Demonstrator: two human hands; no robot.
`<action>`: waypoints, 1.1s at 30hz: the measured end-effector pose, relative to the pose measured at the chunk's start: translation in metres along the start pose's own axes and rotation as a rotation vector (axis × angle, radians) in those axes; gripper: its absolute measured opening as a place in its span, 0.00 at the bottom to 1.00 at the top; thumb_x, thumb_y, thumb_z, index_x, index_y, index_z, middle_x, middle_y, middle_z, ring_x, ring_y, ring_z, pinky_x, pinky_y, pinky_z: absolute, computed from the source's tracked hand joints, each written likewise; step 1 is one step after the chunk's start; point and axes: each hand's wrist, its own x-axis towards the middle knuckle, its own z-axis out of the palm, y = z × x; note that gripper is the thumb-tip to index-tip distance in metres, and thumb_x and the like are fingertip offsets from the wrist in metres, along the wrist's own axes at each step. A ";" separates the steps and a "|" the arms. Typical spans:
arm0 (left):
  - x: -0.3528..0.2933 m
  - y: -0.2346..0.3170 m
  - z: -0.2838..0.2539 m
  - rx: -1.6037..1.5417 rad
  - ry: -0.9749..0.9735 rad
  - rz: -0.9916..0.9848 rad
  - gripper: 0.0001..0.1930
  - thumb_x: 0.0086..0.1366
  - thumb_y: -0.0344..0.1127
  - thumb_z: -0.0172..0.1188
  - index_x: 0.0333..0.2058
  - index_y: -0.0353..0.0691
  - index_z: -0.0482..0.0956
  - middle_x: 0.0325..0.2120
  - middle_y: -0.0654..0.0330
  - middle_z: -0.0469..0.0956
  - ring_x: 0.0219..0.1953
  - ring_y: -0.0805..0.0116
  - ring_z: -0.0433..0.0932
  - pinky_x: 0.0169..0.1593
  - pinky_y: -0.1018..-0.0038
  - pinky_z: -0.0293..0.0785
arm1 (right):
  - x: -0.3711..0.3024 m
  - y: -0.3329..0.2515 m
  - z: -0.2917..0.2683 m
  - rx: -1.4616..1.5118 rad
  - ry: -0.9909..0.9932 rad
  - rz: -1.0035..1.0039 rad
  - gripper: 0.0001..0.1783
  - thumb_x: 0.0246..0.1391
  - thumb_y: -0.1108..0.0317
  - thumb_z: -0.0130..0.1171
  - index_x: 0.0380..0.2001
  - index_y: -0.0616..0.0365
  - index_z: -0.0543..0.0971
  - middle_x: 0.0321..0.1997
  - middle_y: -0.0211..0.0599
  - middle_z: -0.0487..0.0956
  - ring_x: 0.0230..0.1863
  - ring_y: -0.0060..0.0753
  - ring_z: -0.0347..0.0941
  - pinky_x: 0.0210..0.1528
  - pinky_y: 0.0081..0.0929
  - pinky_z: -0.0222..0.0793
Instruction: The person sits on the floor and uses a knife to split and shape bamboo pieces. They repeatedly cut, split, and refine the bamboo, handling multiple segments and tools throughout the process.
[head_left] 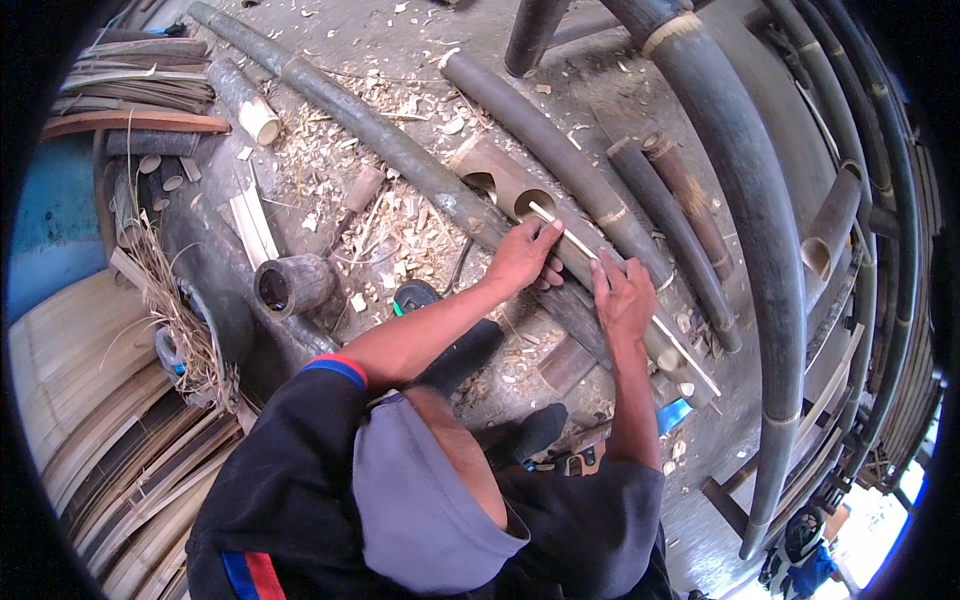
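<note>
Left hand [525,257]: its fingers are bent, with a tip by the pale stick [690,360]. We can't tell if they pinch it.
Right hand [623,295]: its fingers spread over the stick and the tube [500,178] below. We can't tell how tight they hold.
Stick: it is thin and straight, and lies along the tube, under the right fingers. One end is just above the left fingertips, the other pokes out past the right hand.
Tube: it runs slantwise under the fingers of both hands.
Holes [534,203]: we count two in the tube, just beyond the left fingers. Those look done.
Plain part: from the left fingers down to the tube's low end, we see no hole. The hands hide some of it, so we can't say how much is left.
Pole [390,155]: long and gray, it runs just left of the left fingers.
Chips [425,250]: many lie left of the left fingers, so we guess much cutting is done.
Dark tube [560,150]: beyond the fingers, with no holes that we can see.
Big bent pole [755,200]: farther off, right of the right fingers.
</note>
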 end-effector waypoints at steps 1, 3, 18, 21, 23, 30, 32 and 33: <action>0.000 0.000 -0.001 -0.002 -0.004 0.002 0.22 0.78 0.55 0.52 0.48 0.37 0.72 0.25 0.57 0.80 0.20 0.66 0.83 0.20 0.73 0.76 | 0.000 -0.001 0.000 -0.003 0.003 0.001 0.15 0.54 0.57 0.71 0.46 0.42 0.90 0.31 0.37 0.74 0.34 0.45 0.74 0.37 0.44 0.71; 0.001 -0.001 -0.003 -0.006 -0.014 0.007 0.22 0.78 0.55 0.52 0.48 0.37 0.72 0.25 0.57 0.80 0.19 0.66 0.83 0.19 0.73 0.75 | 0.001 -0.003 -0.002 0.015 -0.009 0.009 0.15 0.55 0.58 0.71 0.46 0.42 0.90 0.31 0.37 0.74 0.34 0.46 0.74 0.37 0.44 0.71; -0.001 0.000 -0.003 0.017 0.000 0.012 0.23 0.78 0.54 0.53 0.52 0.38 0.74 0.24 0.57 0.80 0.19 0.66 0.83 0.20 0.74 0.76 | 0.003 -0.004 -0.008 0.058 -0.053 0.000 0.16 0.58 0.60 0.68 0.49 0.46 0.89 0.31 0.40 0.75 0.35 0.47 0.75 0.39 0.44 0.72; 0.000 -0.001 -0.004 -0.014 -0.003 -0.010 0.22 0.78 0.54 0.53 0.53 0.39 0.76 0.24 0.57 0.80 0.19 0.66 0.83 0.20 0.74 0.76 | 0.002 -0.002 -0.006 0.068 -0.049 -0.002 0.16 0.57 0.60 0.68 0.49 0.44 0.89 0.30 0.39 0.74 0.33 0.47 0.75 0.37 0.45 0.72; 0.003 -0.004 -0.005 -0.030 -0.011 0.004 0.22 0.78 0.54 0.53 0.52 0.38 0.76 0.24 0.57 0.80 0.19 0.66 0.83 0.20 0.74 0.76 | 0.002 -0.003 -0.006 0.067 -0.059 0.007 0.16 0.58 0.60 0.68 0.49 0.43 0.89 0.30 0.40 0.74 0.33 0.47 0.75 0.37 0.45 0.72; 0.003 -0.005 -0.006 -0.044 -0.037 -0.001 0.23 0.78 0.54 0.52 0.53 0.38 0.76 0.24 0.57 0.80 0.20 0.65 0.84 0.19 0.74 0.75 | 0.002 -0.004 -0.007 0.069 -0.091 0.041 0.16 0.59 0.59 0.67 0.50 0.42 0.89 0.31 0.40 0.75 0.35 0.47 0.75 0.38 0.45 0.72; 0.003 -0.004 -0.005 -0.038 -0.039 -0.002 0.23 0.78 0.54 0.52 0.53 0.38 0.76 0.24 0.57 0.80 0.20 0.65 0.84 0.19 0.74 0.75 | 0.002 -0.003 -0.007 0.061 -0.100 0.045 0.15 0.59 0.59 0.67 0.50 0.43 0.89 0.31 0.40 0.75 0.36 0.47 0.75 0.39 0.45 0.72; 0.003 -0.004 -0.005 -0.035 -0.040 -0.004 0.23 0.78 0.54 0.52 0.53 0.38 0.76 0.24 0.57 0.80 0.20 0.65 0.84 0.19 0.74 0.75 | 0.002 -0.003 -0.007 0.058 -0.102 0.045 0.15 0.60 0.59 0.66 0.50 0.43 0.89 0.31 0.40 0.75 0.36 0.47 0.75 0.39 0.45 0.72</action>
